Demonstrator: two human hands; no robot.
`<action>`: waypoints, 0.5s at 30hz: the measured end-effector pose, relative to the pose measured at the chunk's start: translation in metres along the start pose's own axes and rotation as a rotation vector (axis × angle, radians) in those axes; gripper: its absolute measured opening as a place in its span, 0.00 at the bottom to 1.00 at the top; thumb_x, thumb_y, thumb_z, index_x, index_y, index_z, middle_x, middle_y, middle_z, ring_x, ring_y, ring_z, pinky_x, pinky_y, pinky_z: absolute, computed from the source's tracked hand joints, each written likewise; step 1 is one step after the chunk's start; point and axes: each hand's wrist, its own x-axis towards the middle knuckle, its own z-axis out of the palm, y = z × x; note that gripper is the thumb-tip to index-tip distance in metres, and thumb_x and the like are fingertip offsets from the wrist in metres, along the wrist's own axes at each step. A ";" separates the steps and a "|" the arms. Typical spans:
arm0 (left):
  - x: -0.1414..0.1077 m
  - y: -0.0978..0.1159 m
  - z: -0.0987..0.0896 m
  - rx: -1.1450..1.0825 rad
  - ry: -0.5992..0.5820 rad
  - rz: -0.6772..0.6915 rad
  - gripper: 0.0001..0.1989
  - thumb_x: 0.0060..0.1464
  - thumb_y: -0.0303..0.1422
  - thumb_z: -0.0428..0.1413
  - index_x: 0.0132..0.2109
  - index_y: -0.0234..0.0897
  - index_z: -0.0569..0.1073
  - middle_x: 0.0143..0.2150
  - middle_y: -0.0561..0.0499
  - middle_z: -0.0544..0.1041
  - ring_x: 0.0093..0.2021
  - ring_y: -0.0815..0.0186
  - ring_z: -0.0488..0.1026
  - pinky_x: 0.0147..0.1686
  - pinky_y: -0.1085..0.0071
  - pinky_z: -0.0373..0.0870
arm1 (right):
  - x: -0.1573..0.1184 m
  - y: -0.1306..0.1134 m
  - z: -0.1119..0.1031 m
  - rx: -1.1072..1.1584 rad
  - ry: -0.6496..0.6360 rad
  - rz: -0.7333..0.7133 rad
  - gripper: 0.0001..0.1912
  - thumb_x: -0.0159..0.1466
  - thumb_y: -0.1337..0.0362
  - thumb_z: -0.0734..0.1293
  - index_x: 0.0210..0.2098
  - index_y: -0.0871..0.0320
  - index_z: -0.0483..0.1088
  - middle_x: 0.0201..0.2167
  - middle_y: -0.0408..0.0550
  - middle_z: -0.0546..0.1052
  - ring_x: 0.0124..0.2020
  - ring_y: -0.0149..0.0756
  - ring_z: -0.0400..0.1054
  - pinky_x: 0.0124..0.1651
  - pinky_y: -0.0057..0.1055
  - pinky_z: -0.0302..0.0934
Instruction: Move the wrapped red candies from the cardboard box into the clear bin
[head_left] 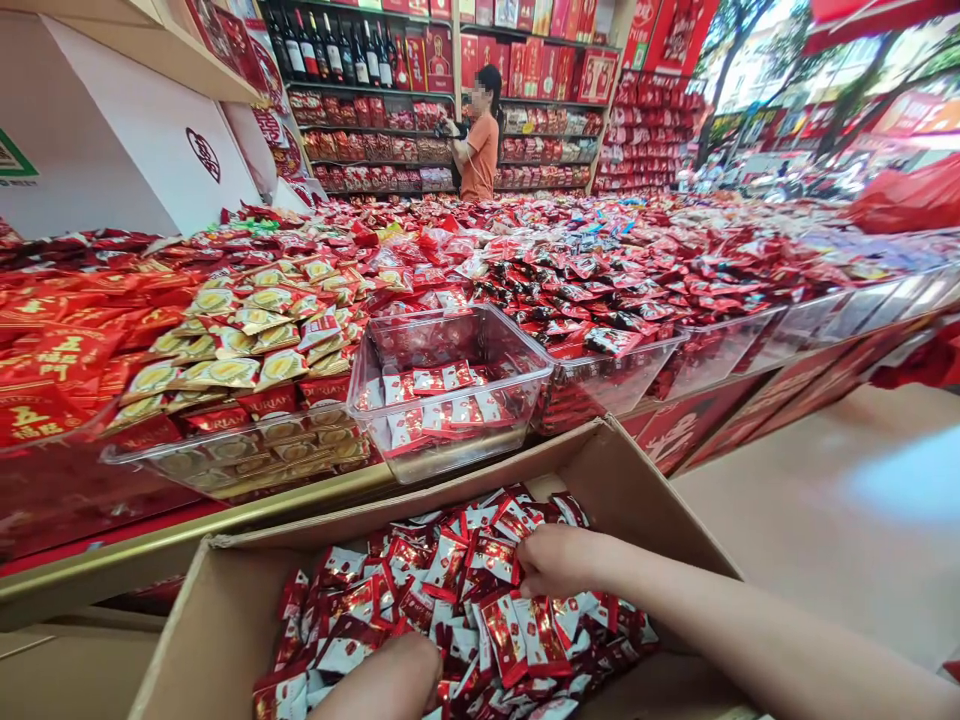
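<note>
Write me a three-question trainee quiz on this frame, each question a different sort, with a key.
1. True or false: the left hand and the right hand both reach in among red-and-white packets in the cardboard box.

2. Choose one. The clear plastic bin just beyond the box is:
a) heaped above its rim
b) partly filled
c) upside down

3. What colour is the shirt of the person in the background?

Key: 1. True. 2. b. 3. Orange.
</note>
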 end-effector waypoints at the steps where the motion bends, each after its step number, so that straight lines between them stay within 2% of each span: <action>1: 0.000 0.001 -0.004 0.000 0.001 0.004 0.14 0.19 0.17 0.51 0.08 0.38 0.55 0.08 0.62 0.51 0.15 0.69 0.54 0.20 0.70 0.53 | -0.002 -0.001 -0.001 0.021 0.037 0.015 0.12 0.51 0.58 0.62 0.28 0.61 0.71 0.22 0.49 0.71 0.25 0.33 0.63 0.23 0.25 0.49; 3: 0.001 0.006 -0.015 0.006 0.020 0.022 0.10 0.24 0.20 0.53 0.11 0.38 0.60 0.11 0.60 0.57 0.17 0.69 0.55 0.21 0.71 0.52 | -0.003 -0.003 -0.004 0.122 0.144 -0.003 0.12 0.52 0.58 0.62 0.28 0.61 0.71 0.23 0.49 0.71 0.25 0.32 0.63 0.25 0.25 0.51; 5: 0.003 0.014 -0.027 -0.050 0.066 0.077 0.04 0.33 0.26 0.54 0.18 0.38 0.65 0.17 0.58 0.62 0.22 0.68 0.57 0.23 0.72 0.53 | -0.002 -0.007 -0.004 0.330 0.243 -0.086 0.14 0.54 0.56 0.61 0.31 0.61 0.69 0.25 0.48 0.71 0.26 0.30 0.62 0.26 0.24 0.52; 7: 0.007 0.023 -0.034 -0.142 0.104 0.129 0.06 0.43 0.34 0.50 0.23 0.37 0.64 0.21 0.58 0.61 0.24 0.69 0.57 0.25 0.74 0.54 | 0.000 -0.011 -0.004 0.585 0.275 -0.180 0.17 0.55 0.53 0.60 0.36 0.61 0.67 0.26 0.45 0.71 0.25 0.27 0.61 0.26 0.22 0.53; 9: 0.010 0.030 -0.034 -0.243 0.126 0.161 0.10 0.49 0.39 0.45 0.26 0.38 0.61 0.22 0.59 0.58 0.24 0.71 0.55 0.25 0.75 0.54 | 0.003 -0.017 -0.003 0.787 0.283 -0.225 0.19 0.55 0.52 0.60 0.36 0.61 0.66 0.25 0.43 0.69 0.23 0.25 0.59 0.24 0.20 0.52; 11: 0.012 0.035 -0.029 -0.329 0.147 0.173 0.12 0.51 0.41 0.43 0.27 0.38 0.58 0.22 0.60 0.56 0.23 0.72 0.52 0.24 0.76 0.54 | 0.004 -0.021 -0.004 0.932 0.286 -0.230 0.19 0.55 0.51 0.59 0.33 0.62 0.66 0.20 0.41 0.65 0.20 0.23 0.56 0.22 0.20 0.51; 15: 0.011 0.041 -0.023 -0.431 0.178 0.188 0.12 0.52 0.41 0.44 0.27 0.37 0.58 0.21 0.61 0.54 0.21 0.74 0.49 0.21 0.78 0.51 | 0.001 -0.026 -0.009 1.170 0.297 -0.203 0.16 0.55 0.53 0.60 0.28 0.62 0.64 0.16 0.39 0.63 0.17 0.22 0.55 0.20 0.20 0.50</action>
